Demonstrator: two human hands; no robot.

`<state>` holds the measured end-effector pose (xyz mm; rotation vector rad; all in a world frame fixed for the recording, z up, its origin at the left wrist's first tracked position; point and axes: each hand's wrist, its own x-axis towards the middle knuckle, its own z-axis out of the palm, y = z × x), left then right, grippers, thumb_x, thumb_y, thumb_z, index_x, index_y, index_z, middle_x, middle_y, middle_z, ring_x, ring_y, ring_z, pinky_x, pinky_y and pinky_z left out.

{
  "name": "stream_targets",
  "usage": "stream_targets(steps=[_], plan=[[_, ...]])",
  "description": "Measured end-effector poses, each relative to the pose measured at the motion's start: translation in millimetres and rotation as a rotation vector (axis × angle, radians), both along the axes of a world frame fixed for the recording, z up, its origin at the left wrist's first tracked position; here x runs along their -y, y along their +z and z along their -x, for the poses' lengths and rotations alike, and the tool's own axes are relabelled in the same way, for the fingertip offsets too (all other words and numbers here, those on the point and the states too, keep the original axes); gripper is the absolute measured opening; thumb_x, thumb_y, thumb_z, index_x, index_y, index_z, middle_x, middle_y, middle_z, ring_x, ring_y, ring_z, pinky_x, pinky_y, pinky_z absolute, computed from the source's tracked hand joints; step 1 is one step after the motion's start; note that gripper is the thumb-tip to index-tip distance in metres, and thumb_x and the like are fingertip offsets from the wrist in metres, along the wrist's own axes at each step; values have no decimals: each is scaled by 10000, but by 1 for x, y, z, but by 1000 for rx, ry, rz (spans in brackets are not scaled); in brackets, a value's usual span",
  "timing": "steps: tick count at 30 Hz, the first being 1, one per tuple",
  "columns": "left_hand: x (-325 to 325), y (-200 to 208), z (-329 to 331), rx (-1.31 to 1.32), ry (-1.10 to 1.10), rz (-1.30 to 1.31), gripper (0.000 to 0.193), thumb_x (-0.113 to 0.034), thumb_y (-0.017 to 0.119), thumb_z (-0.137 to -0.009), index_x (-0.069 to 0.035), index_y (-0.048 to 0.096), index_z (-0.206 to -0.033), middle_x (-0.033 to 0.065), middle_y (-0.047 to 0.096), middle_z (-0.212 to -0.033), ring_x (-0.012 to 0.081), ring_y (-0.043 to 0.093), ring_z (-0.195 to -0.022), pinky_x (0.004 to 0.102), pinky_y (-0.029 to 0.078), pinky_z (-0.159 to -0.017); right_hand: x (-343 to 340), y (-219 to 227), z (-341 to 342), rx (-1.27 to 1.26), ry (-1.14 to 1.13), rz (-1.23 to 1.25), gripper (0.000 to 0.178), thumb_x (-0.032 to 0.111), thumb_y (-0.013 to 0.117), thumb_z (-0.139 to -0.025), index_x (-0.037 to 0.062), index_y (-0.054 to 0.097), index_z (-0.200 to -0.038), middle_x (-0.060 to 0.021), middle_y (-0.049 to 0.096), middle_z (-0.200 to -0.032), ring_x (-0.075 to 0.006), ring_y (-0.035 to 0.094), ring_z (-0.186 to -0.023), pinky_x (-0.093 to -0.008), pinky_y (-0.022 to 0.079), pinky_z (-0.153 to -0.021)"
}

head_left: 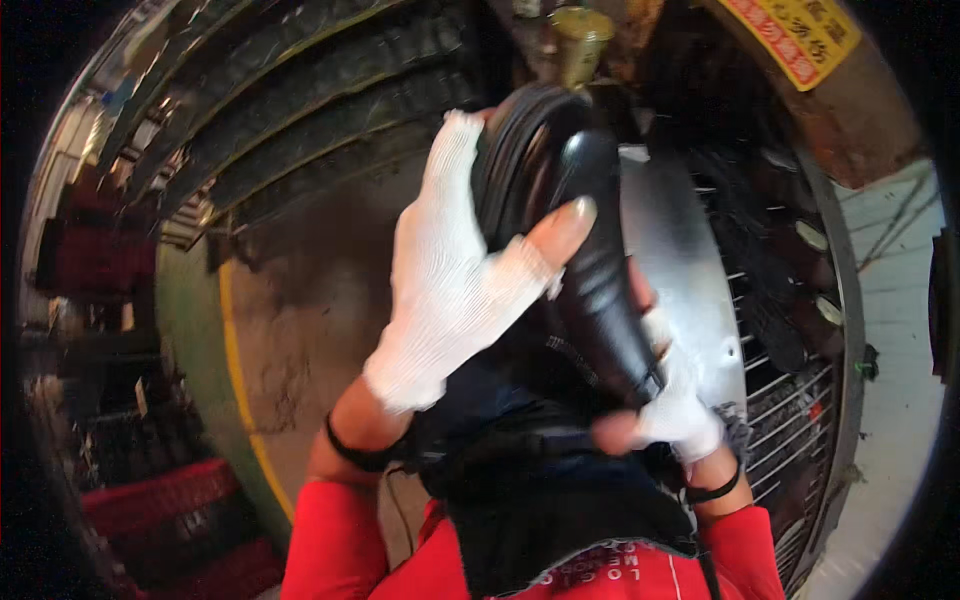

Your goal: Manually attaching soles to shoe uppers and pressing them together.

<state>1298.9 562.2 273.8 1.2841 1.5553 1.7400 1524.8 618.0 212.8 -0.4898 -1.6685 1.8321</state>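
A shiny black leather shoe (pixel 590 270) is held up in front of my chest, its rounded toe pointing away and its sole edge turned to the left. My left hand (pixel 455 265), in a white knit glove with bare fingertips, grips the toe end; the thumb presses on the upper and the other fingers are hidden behind the sole. My right hand (pixel 675 405), gloved the same way, is closed round the heel end, with one bare finger showing along the shoe's far side. Motion blurs parts of both hands.
Sloping racks (pixel 300 90) with dark rows stand at the upper left. A metal sheet (pixel 690 240) and a wire rack (pixel 790 420) lie to the right. Red crates (pixel 160 495) sit lower left, beside a yellow floor line (pixel 240 370). A yellow sign (pixel 800 40) hangs upper right.
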Motion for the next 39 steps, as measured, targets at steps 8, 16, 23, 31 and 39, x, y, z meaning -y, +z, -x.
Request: stream_targets(steps=[8, 16, 23, 31, 39], plan=[[37, -42, -15, -102, -29, 422, 1177, -362, 953, -670, -88, 232, -1559, 232, 698, -1158, 375, 722, -1046, 407, 562, -900, -13, -2, -28, 285, 51, 325, 941, 339, 895, -679, -42, 515, -1451, -98, 638, -1332, -178, 600, -1198, -322, 424, -1072], [53, -76, -42, -46, -38, 418, 1242, -191, 955, -679, -54, 152, -1615, 214, 612, -1371, 298, 640, -1220, 373, 507, -1022, -51, -70, -76, 434, -24, 193, 699, 192, 850, -654, 6, 678, -1305, -74, 699, -1194, -177, 646, -1042, -308, 500, -974], [48, -80, -72, -187, 37, 380, 1272, -313, 943, -705, -48, 102, -1622, 295, 580, -1366, 397, 646, -1202, 408, 514, -999, -94, -84, -98, 279, 5, 729, 379, 47, 633, -868, 5, 668, -1242, -18, 709, -1046, -91, 650, -872, -246, 548, -796], [57, -69, -73, -112, -131, 544, 871, -191, 749, -918, 81, 214, -1549, 308, 581, -1309, 388, 642, -1170, 373, 516, -975, -71, -38, -71, 398, -75, 448, 630, 129, 744, -769, -3, 601, -1368, -27, 715, -1010, -116, 685, -932, -284, 551, -902], [26, -61, 3, -95, -293, 309, 859, -217, 934, -684, -6, 535, -1415, 199, 721, -1148, 306, 714, -1091, 377, 525, -969, 13, -41, -25, 207, -141, -28, 1199, 492, 886, -717, -88, 272, -1567, -183, 410, -1564, -262, 429, -1423, -382, 294, -1188]])
